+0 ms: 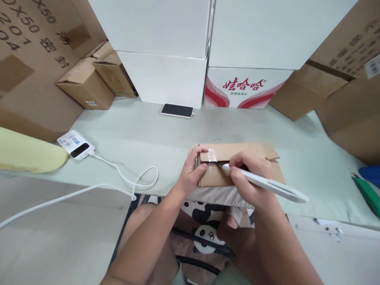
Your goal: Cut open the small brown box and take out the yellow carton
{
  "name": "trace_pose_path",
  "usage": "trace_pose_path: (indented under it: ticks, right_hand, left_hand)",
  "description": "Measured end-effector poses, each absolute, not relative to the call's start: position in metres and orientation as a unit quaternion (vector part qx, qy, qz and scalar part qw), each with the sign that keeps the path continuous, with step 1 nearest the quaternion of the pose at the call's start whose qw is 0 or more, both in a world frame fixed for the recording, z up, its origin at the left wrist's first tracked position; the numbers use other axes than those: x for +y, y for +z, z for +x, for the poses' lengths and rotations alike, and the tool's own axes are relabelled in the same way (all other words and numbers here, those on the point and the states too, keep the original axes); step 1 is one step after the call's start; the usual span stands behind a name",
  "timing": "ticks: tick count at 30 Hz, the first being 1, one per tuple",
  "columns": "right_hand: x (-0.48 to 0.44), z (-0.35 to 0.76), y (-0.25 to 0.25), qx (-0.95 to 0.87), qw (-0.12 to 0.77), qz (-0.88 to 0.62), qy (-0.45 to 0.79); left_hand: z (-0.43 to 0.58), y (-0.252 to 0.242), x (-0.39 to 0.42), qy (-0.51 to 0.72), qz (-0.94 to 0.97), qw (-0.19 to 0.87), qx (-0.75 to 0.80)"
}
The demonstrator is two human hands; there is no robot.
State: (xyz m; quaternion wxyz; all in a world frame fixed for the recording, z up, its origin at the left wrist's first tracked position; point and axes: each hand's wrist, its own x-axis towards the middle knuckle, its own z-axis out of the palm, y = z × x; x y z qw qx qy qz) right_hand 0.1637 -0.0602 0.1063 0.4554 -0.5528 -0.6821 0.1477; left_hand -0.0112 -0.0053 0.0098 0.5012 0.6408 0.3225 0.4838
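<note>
White cartons [170, 79] line the pale-green table [133, 126] behind the cardboard box [218, 177].

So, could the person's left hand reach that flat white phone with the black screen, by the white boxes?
Probably yes: just pale green tablecloth seems to lie between the left hand and the phone. The hand would likely first let go of the rectangular brown cardboard box it grips.

White cutter [274, 185] partly hidden by right grip [253, 165]
</note>
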Motion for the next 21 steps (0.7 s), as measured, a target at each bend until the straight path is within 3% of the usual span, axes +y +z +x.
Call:
trace_pose_path:
  ticks: [13, 18, 21]
  right_hand:
    - [-0.064, 0.179, 0.100, -0.616, 0.508, -0.552, 0.240]
    - [-0.065, 0.197, 0.093, -0.414, 0.707, -0.463, 0.339]
    - [-0.068, 0.216, 0.095, -0.285, 0.795, -0.427, 0.322]
  left_hand:
    - [-0.013, 0.007, -0.003, 0.484, 0.647, 0.501, 0.311]
    - [-0.013, 0.009, -0.002, 0.478, 0.651, 0.493, 0.324]
    - [-0.013, 0.010, -0.002, 0.478, 0.656, 0.485, 0.327]
